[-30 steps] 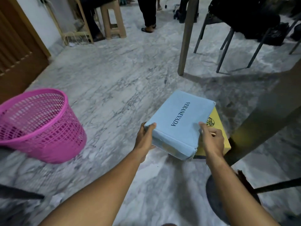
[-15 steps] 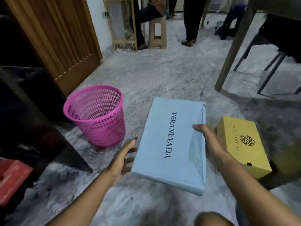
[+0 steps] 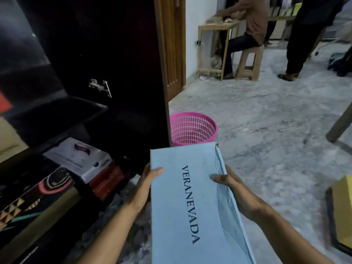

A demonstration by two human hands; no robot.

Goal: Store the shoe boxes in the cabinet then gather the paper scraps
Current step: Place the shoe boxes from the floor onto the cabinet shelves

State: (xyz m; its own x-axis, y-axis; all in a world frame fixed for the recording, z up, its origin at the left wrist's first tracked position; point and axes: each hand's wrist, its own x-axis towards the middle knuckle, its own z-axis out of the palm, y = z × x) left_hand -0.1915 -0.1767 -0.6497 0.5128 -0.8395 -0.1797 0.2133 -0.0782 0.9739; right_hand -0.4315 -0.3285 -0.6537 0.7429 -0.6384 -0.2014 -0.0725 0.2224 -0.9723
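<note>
Both hands, left [image 3: 146, 185] and right [image 3: 231, 187], gripping the blue box [image 3: 190, 202] by its long sides, thumbs on the lid, long axis pointing away, open cabinet [image 3: 80, 119] off to the left, nearer the left hand.

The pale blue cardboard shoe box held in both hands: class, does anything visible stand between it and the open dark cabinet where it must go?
Nothing visible blocks the way. The pale blue cardboard shoe box is held beside the dark cabinet, whose door stands open. The pink plastic basket stands beyond, off the path.
</note>
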